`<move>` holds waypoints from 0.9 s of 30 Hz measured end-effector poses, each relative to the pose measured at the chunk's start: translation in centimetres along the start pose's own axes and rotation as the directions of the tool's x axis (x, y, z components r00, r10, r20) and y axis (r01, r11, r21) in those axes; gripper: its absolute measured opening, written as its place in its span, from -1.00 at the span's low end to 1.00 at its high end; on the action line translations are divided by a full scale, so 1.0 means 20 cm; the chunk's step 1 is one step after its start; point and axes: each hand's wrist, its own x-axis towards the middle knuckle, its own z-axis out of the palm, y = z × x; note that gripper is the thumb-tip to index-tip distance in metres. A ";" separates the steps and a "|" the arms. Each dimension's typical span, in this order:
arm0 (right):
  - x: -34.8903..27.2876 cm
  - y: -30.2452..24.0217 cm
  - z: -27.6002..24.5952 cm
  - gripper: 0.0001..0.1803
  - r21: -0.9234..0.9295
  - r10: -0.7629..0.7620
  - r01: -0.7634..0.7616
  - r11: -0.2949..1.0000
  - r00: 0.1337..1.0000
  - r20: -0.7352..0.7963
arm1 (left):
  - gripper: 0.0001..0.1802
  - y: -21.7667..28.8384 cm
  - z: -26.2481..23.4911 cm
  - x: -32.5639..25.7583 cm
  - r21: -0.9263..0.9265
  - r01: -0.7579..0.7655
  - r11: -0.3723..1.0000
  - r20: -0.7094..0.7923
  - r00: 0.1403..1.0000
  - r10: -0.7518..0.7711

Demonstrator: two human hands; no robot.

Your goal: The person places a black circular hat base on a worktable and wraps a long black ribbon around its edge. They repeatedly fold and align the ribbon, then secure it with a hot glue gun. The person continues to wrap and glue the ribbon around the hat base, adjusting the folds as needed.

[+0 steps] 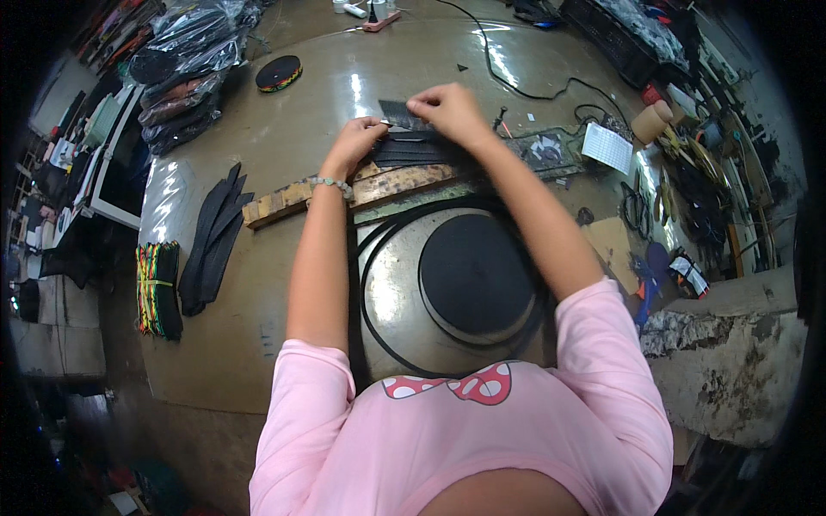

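My right hand (447, 113) pinches the edge of a short black textured strip (396, 113), raised at a slant above the table. Close beside it, my left hand (353, 144) is closed at the fingertips, where a small pale bit shows; what it grips is too small to make out. Under and between both hands lie several flat black strips (403, 153), side by side. A long worn wooden bar (284, 204) runs along their near side, partly covered by my left wrist. Nearer my body sits a round black roll (476, 273) with loose black strap looped around it.
Black strips (211, 241) and a tied bundle of multicoloured bands (157, 289) lie at left. Plastic-wrapped goods (185, 69) and a small round roll (280, 74) are farther back. At right are a cable (551, 96), a paper sheet (607, 148), scissors (635, 206) and a tan spool (651, 122).
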 end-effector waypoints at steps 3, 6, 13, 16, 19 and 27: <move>0.02 0.04 0.17 -0.78 -0.075 0.194 -0.192 0.978 0.981 0.014 | -0.72 0.01 0.00 0.01 -0.050 0.074 0.996 -0.053 0.996 -0.077; 0.03 0.10 0.20 -0.78 -0.068 0.151 -0.151 0.986 0.988 -0.005 | -0.64 0.01 0.00 0.03 -0.191 0.136 0.972 -0.116 0.980 -0.159; 0.01 0.04 0.04 -0.66 -0.167 0.051 -0.034 0.985 0.993 0.103 | -0.69 -0.01 0.01 0.04 -0.096 0.111 0.989 -0.059 0.991 -0.117; -0.06 0.05 -0.28 -0.49 -0.185 0.082 -0.034 0.982 0.962 0.261 | -0.69 0.00 0.02 0.04 -0.036 0.127 0.991 -0.097 0.987 -0.130; -0.22 0.16 -0.64 -0.50 -0.159 0.138 -0.105 0.982 0.968 0.212 | -0.68 0.00 0.03 0.04 -0.042 0.134 0.990 -0.104 0.985 -0.138; -0.55 0.51 -0.58 -0.71 0.227 0.512 -0.566 0.793 0.820 0.258 | -0.67 0.00 0.03 0.04 0.031 0.104 0.994 -0.138 0.986 -0.099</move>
